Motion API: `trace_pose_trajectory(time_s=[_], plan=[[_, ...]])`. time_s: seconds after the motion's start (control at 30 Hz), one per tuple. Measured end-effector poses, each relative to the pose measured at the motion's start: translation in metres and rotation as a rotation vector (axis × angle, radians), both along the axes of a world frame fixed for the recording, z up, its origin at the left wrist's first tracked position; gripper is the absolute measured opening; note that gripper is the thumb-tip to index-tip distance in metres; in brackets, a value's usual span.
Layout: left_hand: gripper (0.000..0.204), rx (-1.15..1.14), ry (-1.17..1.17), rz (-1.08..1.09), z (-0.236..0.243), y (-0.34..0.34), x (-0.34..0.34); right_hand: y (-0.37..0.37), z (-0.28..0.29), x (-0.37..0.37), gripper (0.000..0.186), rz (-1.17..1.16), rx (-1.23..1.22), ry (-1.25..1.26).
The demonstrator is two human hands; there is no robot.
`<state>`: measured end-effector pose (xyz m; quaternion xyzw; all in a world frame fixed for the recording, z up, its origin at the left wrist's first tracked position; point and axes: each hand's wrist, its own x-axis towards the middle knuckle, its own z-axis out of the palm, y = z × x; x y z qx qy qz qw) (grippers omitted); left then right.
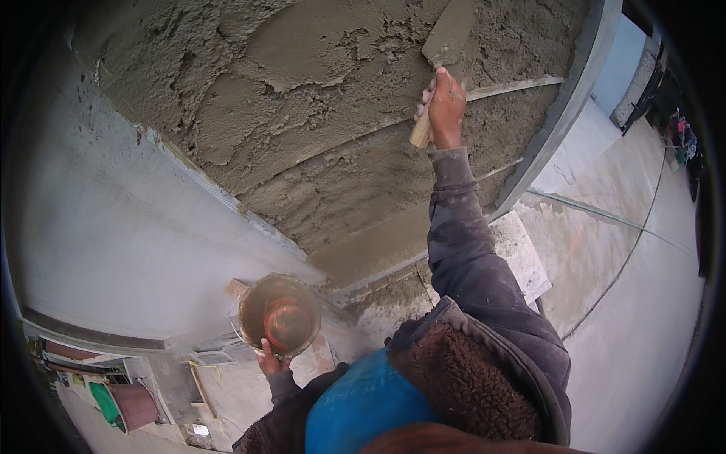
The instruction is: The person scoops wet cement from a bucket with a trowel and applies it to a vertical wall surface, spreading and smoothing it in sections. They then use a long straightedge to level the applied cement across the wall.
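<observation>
My right hand [447,110] grips the wooden handle of a trowel [446,36] high against the wall of wet, rough grey-brown mortar [295,91]; the blade points up near the top of the view. Thin straight strips [514,85] run across the mortar, with a smoother band at its lower edge. At the lower left, my left hand [270,359] holds an orange, mortar-smeared bucket [283,310] by its side. Its inside shows mostly orange with some grey residue.
A smooth pale wall [121,227] meets the mortared one on the left. A straight board [563,113] edges the right side. Grey paving [643,287] and a pale slab [529,253] lie to the right. A brown barrel with green [132,408] stands at the lower left.
</observation>
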<state>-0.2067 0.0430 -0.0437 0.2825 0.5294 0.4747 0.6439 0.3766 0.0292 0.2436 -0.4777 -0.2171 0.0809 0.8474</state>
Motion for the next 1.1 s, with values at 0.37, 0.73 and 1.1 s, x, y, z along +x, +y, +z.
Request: trace_pose_trajectory(time_s=[0.37,0.73,1.1], plan=[[0.064,-0.003,-0.051,0.086,-0.023,-0.004,-0.041,0.122,0.028,-0.213,0.031,-0.095,-0.069,-0.738],[0.061,0.002,-0.13,0.021,-0.039,0.018,-0.062,0.081,0.055,-0.177,0.027,-0.544,-0.461,-1.413],[0.06,0.02,-0.012,0.018,-0.003,0.032,-0.006,0.018,0.156,-0.035,0.038,-0.819,-0.55,-1.002]])
